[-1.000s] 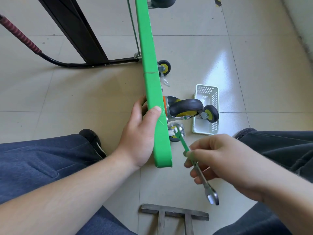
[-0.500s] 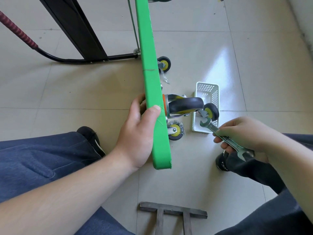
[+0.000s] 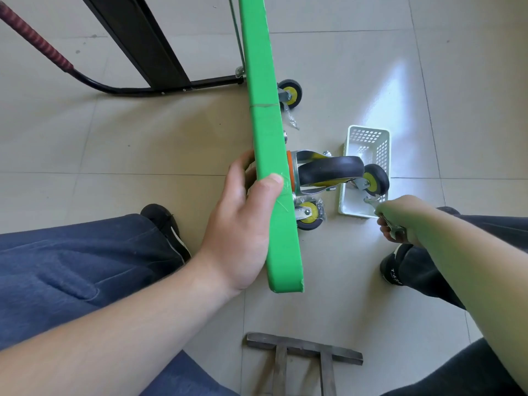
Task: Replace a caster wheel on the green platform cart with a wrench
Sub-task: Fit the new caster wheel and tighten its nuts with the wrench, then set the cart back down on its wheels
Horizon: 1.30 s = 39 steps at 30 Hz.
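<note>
Since a second ago, the right hand (image 3: 400,221) has carried the wrench (image 3: 384,217) from bottom centre to the white basket (image 3: 367,138) at centre right, fingers curled around it. Left hand (image 3: 243,224) grips the green platform cart's (image 3: 268,138) upended edge, thumb over it. Beyond, the mounted caster wheel (image 3: 328,172) juts right. If that grip slackens, the platform could topple onto the loose casters.

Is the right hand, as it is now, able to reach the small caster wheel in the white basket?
Probably yes: the right hand, gripping the metal wrench, hovers at the white plastic basket's open rim, beside the small black-and-yellow caster wheel.
</note>
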### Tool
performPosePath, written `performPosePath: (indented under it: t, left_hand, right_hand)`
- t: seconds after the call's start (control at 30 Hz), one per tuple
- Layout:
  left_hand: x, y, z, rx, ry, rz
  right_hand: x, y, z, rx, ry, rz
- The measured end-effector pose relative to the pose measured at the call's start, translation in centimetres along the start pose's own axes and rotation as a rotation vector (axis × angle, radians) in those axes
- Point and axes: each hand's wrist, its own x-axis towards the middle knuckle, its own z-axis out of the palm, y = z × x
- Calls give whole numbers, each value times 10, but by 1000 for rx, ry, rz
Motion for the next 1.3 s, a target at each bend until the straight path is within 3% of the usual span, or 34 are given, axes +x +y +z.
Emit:
performPosePath:
  t: [0.73,1.03,1.3]
  left_hand:
    - [1,-2,-2,-26,-63,-24]
    - [2,-2,-1,-29,-53,-38]
    - [3,-4,-2,-25,-50,-36]
  right_hand:
    - [75,8,34,257,88,22]
    - [81,18,34,433,137,149]
    - [78,25,29,423,170,135]
